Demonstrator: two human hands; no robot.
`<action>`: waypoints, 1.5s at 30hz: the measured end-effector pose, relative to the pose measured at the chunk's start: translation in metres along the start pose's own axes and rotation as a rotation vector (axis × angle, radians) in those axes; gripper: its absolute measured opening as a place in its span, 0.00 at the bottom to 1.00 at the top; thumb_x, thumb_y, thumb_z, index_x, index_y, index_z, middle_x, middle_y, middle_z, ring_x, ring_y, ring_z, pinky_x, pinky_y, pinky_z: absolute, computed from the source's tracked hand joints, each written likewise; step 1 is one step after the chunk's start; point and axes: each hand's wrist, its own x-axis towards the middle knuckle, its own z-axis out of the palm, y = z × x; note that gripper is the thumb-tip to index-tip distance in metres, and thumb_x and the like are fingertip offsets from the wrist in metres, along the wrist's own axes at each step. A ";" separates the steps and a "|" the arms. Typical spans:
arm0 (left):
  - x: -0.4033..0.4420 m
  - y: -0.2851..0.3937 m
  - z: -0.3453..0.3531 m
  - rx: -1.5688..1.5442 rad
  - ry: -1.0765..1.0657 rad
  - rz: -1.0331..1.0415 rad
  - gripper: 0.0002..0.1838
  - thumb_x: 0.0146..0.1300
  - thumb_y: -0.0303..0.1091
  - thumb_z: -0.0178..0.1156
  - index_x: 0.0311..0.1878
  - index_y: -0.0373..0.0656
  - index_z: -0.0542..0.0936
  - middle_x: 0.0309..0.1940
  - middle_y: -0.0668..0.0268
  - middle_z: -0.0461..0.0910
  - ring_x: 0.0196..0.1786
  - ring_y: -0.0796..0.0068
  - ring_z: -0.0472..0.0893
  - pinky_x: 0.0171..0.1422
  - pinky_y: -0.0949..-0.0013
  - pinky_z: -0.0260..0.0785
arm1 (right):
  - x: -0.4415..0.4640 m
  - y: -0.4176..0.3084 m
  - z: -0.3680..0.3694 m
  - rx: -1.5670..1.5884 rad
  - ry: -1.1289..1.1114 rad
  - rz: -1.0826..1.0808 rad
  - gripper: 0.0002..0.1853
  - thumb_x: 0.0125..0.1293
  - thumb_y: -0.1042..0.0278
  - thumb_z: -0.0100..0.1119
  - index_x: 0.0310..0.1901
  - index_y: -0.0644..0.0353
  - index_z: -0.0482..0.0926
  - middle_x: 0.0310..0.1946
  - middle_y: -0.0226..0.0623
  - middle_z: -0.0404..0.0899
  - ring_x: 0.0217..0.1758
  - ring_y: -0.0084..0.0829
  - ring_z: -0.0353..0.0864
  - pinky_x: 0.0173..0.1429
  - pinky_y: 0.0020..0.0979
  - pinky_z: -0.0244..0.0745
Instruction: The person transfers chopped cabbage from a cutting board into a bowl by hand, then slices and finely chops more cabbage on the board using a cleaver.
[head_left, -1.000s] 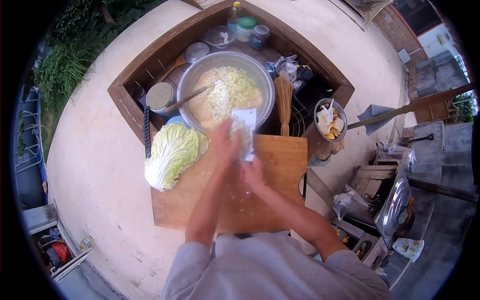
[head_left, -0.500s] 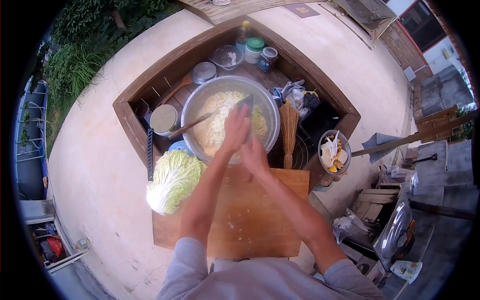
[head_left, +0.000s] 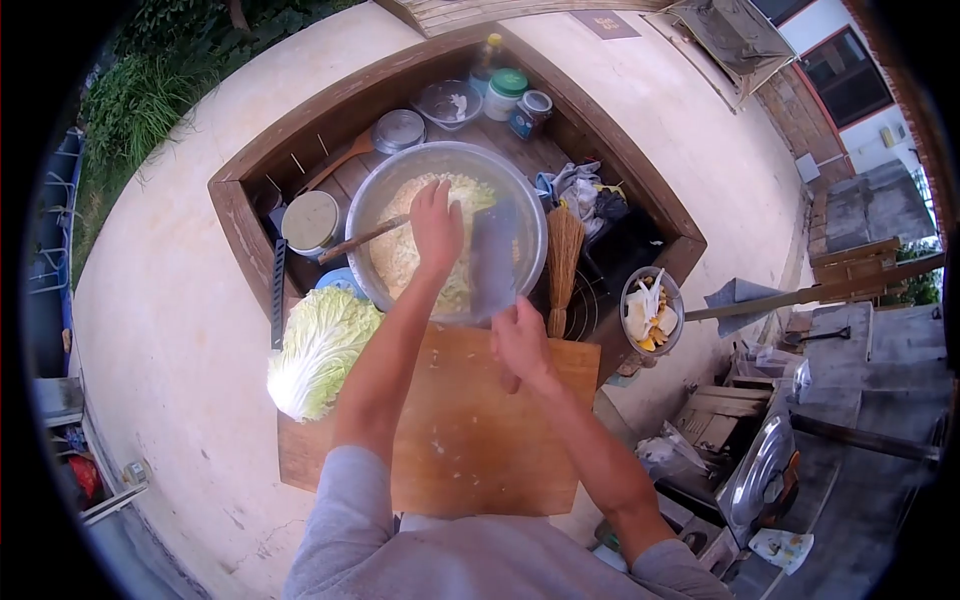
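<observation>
My right hand (head_left: 522, 342) is closed around the handle of a wide cleaver (head_left: 493, 258), whose blade hangs over the right part of the large metal bowl (head_left: 537, 232). Above the bowl's middle is my left hand (head_left: 437, 226), fingers apart, holding nothing visible. Chopped pale cabbage and a beige mix (head_left: 395, 258) fill the bowl, and a wooden stick (head_left: 372, 238) rests across its left rim. A halved cabbage (head_left: 322, 350) lies at the upper left corner of the wooden board (head_left: 485, 430), which carries small scraps.
Behind the bowl stand a green-lidded jar (head_left: 506, 92), a dark jar (head_left: 531, 113) and a glass bowl (head_left: 449, 104). A straw brush (head_left: 565, 265) and a bowl of food pieces (head_left: 652, 312) are to the right. A lidded container (head_left: 311, 222) stands left.
The cleaver came off the board's edge over the bowl, and its blade is now at the right. My left hand moved away from the blade, leftward. The view shifted too.
</observation>
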 end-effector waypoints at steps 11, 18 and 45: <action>-0.009 -0.001 -0.041 0.240 -0.145 0.044 0.14 0.62 0.35 0.65 0.50 0.44 0.82 0.33 0.55 0.84 0.42 0.54 0.82 0.57 0.54 0.65 | -0.041 0.000 -0.018 0.170 -0.044 -0.011 0.05 0.73 0.71 0.53 0.42 0.62 0.70 0.22 0.29 0.70 0.20 0.21 0.72 0.23 0.26 0.67; -0.026 0.004 -0.104 0.259 -0.303 0.191 0.25 0.71 0.53 0.60 0.25 0.43 0.85 0.14 0.58 0.76 0.24 0.51 0.78 0.57 0.58 0.68 | -0.123 0.065 -0.083 -0.532 -0.443 -0.182 0.05 0.68 0.74 0.63 0.39 0.60 0.75 0.21 0.31 0.71 0.23 0.22 0.75 0.26 0.25 0.69; -0.139 0.017 -0.175 -0.239 -0.379 0.288 0.08 0.61 0.28 0.65 0.43 0.38 0.85 0.41 0.56 0.84 0.48 0.50 0.81 0.54 0.54 0.73 | -0.351 0.160 -0.073 -1.093 -0.456 -0.513 0.31 0.52 0.64 0.73 0.61 0.47 0.80 0.29 0.28 0.73 0.26 0.32 0.78 0.30 0.35 0.73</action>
